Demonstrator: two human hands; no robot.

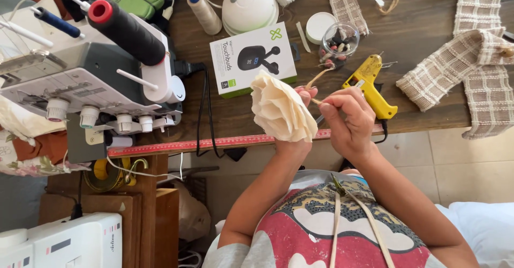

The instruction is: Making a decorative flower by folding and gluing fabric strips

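A cream fabric flower [281, 111] is held up over the near edge of the wooden table [423, 32], just in front of the white earbud box [252, 59]. The left hand [297, 139] is closed around the flower's base from underneath, mostly hidden behind the petals, so the bloom is turned toward the camera and kept clear of the tabletop, seemingly so the petals are not crushed. Right of the flower, the right hand [348, 121] is pinched shut on a thin stick or strand [317, 101]; what exactly is gripped cannot be made out, but its tip is pointed at the flower's back edge. A strand of twine [317, 78] is seen rising from behind the flower toward a small glass jar [337, 43] of beads. Just beyond the right hand, a yellow glue gun [372, 86] is laid flat on the table, within easy reach. A red ruler [203, 144] is run along the table edge left of the flower, and a serger machine [91, 80] with a black thread cone [126, 29] is set well to the left. Checked woven ribbon [471, 59] is spread at the far right.
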